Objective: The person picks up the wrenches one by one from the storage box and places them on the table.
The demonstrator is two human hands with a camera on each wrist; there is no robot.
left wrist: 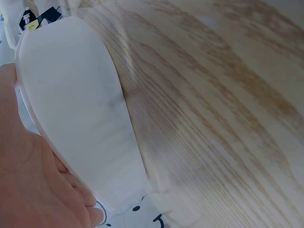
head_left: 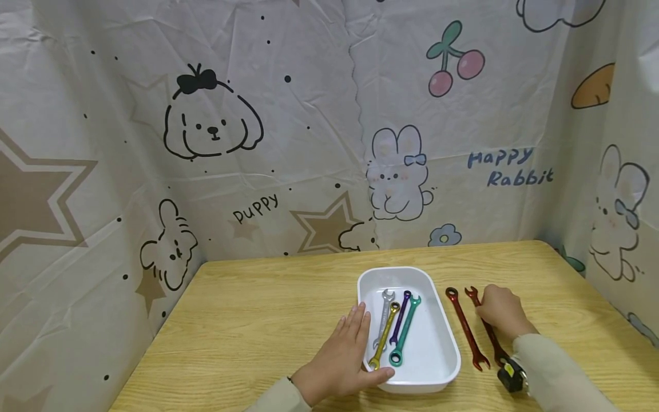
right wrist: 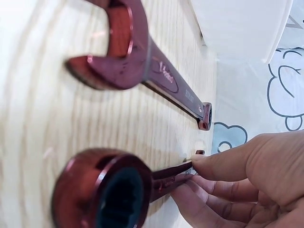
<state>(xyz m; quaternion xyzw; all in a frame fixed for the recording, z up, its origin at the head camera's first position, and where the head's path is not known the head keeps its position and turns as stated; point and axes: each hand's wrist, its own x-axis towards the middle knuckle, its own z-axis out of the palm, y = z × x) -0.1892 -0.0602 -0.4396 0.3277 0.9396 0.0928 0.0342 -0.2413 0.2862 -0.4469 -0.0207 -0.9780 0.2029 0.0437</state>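
Observation:
My left hand [head_left: 340, 355] lies with straight fingers along the left rim of a white tray [head_left: 432, 349], thumb over its near edge. Inside the tray are a silver wrench [head_left: 384, 315], a gold wrench [head_left: 386, 335], a purple wrench [head_left: 400, 317] and a green wrench [head_left: 407, 332]. To the right of the tray, my right hand [head_left: 501, 312] pinches the shaft of a dark red wrench [head_left: 491, 337] between thumb and fingers. A second red wrench [head_left: 465, 329] lies on the table between that one and the tray. In the right wrist view, the pinched wrench's ring end [right wrist: 102, 190] is nearest the camera.
The wooden table [head_left: 268, 309] has a patterned cloth [head_left: 309, 114] hanging behind it and at both sides. A black device with a yellow mark [head_left: 511, 375] is at my right wrist.

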